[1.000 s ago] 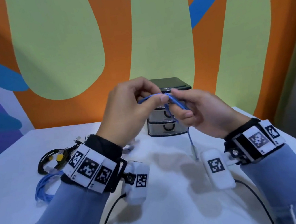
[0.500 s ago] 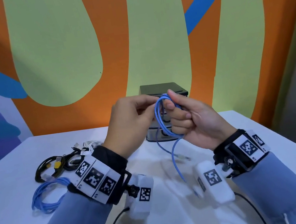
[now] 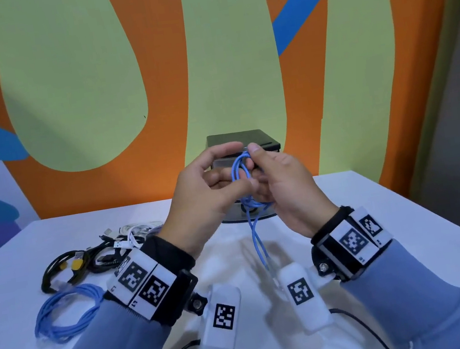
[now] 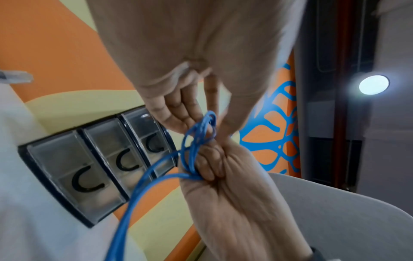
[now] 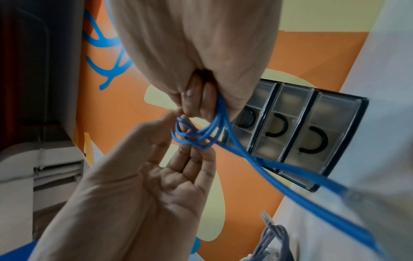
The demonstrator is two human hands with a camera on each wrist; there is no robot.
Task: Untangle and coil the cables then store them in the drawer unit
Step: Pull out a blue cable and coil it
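A thin blue cable (image 3: 239, 170) is wound into a few small loops and held in the air in front of the drawer unit (image 3: 259, 140). My right hand (image 3: 258, 170) grips the loops in a fist, thumb on top. My left hand (image 3: 233, 166) holds the other side of the loops between thumb and straight fingers. The cable's free tail (image 3: 258, 244) hangs down toward the table. In the wrist views the loops (image 4: 196, 141) (image 5: 196, 136) sit between both hands. The three shut clear drawers (image 4: 76, 169) (image 5: 290, 130) are behind.
On the white table (image 3: 380, 226), at the left, lie a coiled blue cable (image 3: 67, 312), a black cable with yellow plugs (image 3: 66, 267) and a tangle of white cables (image 3: 138, 229). The drawer unit stands at the table's far edge against the painted wall.
The cable, first stretched between both hands, has been wound into loops in my right hand. The hanging tail has grown shorter. My left hand has come back to the coil.
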